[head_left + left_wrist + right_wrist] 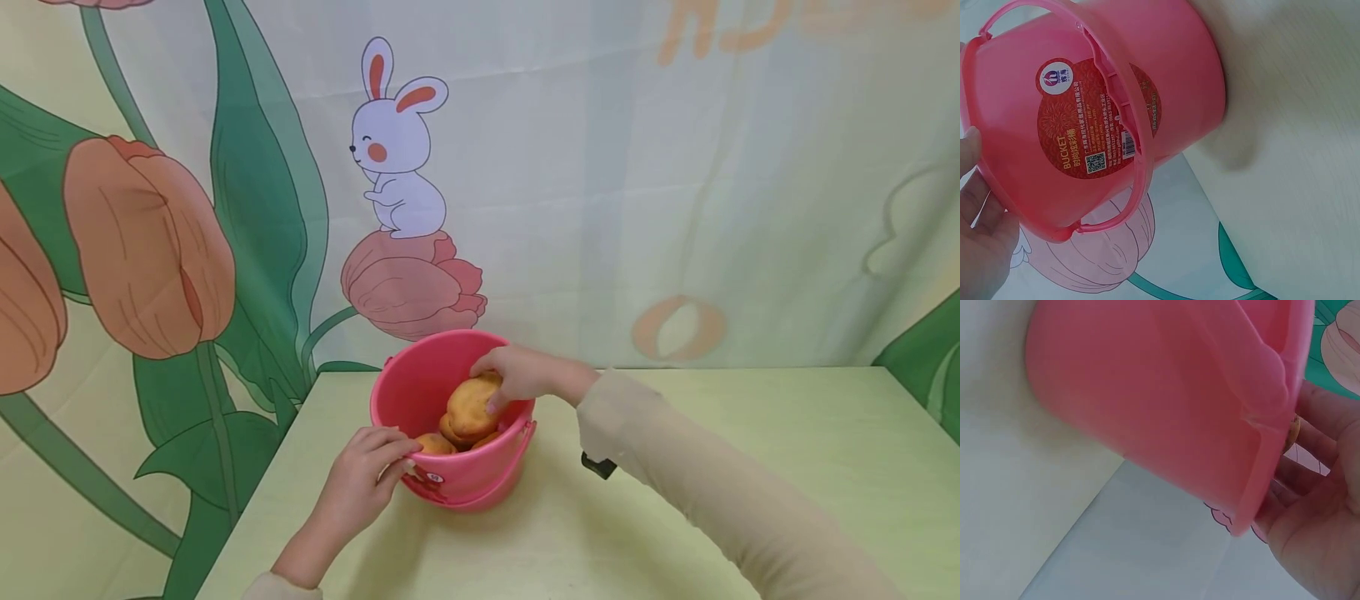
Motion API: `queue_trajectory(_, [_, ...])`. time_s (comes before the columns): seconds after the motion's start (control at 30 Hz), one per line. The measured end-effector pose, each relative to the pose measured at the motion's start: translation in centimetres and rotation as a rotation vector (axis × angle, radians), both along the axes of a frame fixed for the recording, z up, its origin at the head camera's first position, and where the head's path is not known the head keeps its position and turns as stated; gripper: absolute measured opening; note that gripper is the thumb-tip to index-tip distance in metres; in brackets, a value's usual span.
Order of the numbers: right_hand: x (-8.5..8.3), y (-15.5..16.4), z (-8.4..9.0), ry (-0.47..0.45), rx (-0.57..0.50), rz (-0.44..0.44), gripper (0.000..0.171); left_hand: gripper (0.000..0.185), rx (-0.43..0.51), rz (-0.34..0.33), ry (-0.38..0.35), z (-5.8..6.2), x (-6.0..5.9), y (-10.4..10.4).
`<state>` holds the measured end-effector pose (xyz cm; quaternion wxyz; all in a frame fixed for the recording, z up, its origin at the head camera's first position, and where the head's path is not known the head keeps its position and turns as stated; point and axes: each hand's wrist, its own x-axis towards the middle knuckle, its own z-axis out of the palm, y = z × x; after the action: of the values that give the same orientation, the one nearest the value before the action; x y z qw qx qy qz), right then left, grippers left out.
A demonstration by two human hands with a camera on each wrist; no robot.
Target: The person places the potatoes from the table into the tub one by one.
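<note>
A pink bucket [480, 493] stands on the table, its handle hanging down at the front; a red label [1082, 119] shows on its wall in the left wrist view. My left hand [362, 471] grips the near left part of the rim between thumb and fingers. Over the bucket's mouth, my right hand [521, 372] holds a yellow potato [474, 408] from its right side. More potatoes [435, 444] lie inside, partly hidden by the near rim and the held one. From the right wrist, the bucket wall covers most of the potato and some fingertips.
The pale table [712, 475] extends to both sides of the bucket. Behind it hangs a cloth backdrop [570, 208] printed with tulips and a rabbit. A small black object [598, 465] shows below the right sleeve [675, 442].
</note>
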<state>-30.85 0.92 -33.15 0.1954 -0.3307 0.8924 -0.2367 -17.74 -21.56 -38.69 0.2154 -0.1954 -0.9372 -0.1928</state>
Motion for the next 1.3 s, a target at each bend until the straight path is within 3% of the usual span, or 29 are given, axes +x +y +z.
queue_trajectory(0.17, [0.2, -0.6, -0.7, 0.008, 0.005, 0.024, 0.052, 0.029, -0.001, 0.0, 0.018, -0.1, -0.1, 0.0])
queue_trajectory(1.3, [0.7, -2.4, -1.8, -0.024, 0.092, 0.007, 0.052, 0.031, 0.015, 0.008, -0.036, 0.0, 0.2, -0.1])
